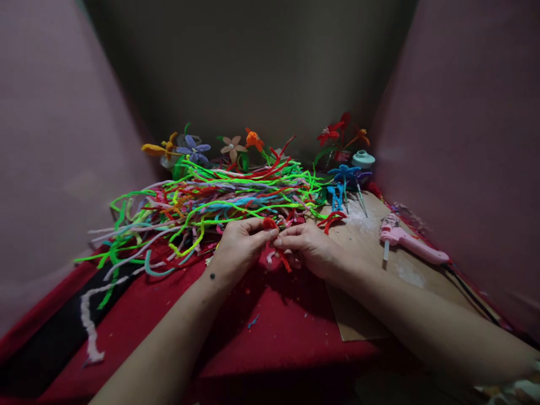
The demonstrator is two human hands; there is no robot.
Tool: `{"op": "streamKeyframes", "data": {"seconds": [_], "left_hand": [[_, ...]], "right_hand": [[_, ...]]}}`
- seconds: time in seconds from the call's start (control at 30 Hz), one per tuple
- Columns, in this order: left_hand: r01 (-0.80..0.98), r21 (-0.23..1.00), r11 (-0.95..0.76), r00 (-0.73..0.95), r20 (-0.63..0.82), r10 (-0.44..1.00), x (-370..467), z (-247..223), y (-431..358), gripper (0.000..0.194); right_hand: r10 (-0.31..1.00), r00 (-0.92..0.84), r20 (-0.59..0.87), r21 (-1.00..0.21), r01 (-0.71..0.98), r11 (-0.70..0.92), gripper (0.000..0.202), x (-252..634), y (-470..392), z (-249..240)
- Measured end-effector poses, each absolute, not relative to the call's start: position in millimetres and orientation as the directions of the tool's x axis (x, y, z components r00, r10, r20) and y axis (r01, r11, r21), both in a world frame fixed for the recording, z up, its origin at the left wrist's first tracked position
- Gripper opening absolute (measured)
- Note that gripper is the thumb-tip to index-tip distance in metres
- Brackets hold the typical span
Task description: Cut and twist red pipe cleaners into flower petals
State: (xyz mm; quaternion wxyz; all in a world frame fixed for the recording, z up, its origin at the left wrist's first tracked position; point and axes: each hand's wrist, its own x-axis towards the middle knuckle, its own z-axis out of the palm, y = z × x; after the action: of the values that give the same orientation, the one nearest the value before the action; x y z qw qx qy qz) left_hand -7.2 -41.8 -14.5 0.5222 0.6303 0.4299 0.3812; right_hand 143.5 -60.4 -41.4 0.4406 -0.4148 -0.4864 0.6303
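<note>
My left hand (pixel 238 247) and my right hand (pixel 310 247) meet over the red cloth, fingertips pinched close together. Between them is a red pipe cleaner (pixel 270 223); a loop of it shows above the left fingers, and a tail hangs below the right ones. Both hands are closed on it. Just behind my fingers spreads a large heap of pipe cleaners (pixel 236 194) in green, pink, red, blue and other colours. To the right of my right hand, a few bent red pipe cleaners (pixel 333 220) lie at the board's edge.
A pink glue gun (pixel 415 244) rests on the brown board (pixel 358 304) at right, its cord running along the edge. Blue pipe-cleaner flowers (pixel 346 174) stand behind it. More finished flowers (pixel 194 147) line the back. A pale twisted strip (pixel 88 320) lies at left.
</note>
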Motion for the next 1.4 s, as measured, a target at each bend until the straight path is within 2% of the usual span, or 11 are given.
{"op": "streamKeyframes", "data": {"seconds": [0.2, 0.4, 0.67, 0.9, 1.13, 1.4], "left_hand": [[0.223, 0.972, -0.075, 0.342, -0.006, 0.94, -7.2, -12.9, -42.2, 0.017], [0.173, 0.985, 0.013, 0.301, -0.065, 0.951, -4.5, -8.7, -44.8, 0.022], [0.188, 0.981, 0.055, 0.243, -0.101, 0.965, -6.9, -10.4, -42.8, 0.024], [0.231, 0.973, 0.008, 0.177, -0.05, 0.983, -7.5, -11.5, -40.7, 0.025], [0.214, 0.976, 0.043, 0.289, -0.106, 0.952, -7.7, -15.2, -39.3, 0.024], [0.197, 0.974, 0.108, 0.217, -0.151, 0.964, -6.5, -9.1, -40.8, 0.019]], "right_hand": [[0.965, -0.237, -0.113, -0.983, -0.118, -0.144, 0.017, 142.1, -60.3, -41.6], [0.966, -0.249, -0.075, -0.993, -0.066, -0.094, 0.016, 141.6, -63.1, -38.4], [0.974, -0.221, -0.049, -0.997, -0.046, -0.061, 0.028, 140.9, -64.9, -35.5], [0.971, -0.221, -0.088, -0.996, -0.014, -0.093, 0.009, 140.3, -65.0, -34.6], [0.983, -0.166, -0.075, -0.993, -0.073, -0.088, 0.013, 140.0, -64.6, -33.1], [0.977, -0.201, -0.072, -0.996, -0.037, -0.081, 0.014, 140.4, -64.3, -35.3]]}}
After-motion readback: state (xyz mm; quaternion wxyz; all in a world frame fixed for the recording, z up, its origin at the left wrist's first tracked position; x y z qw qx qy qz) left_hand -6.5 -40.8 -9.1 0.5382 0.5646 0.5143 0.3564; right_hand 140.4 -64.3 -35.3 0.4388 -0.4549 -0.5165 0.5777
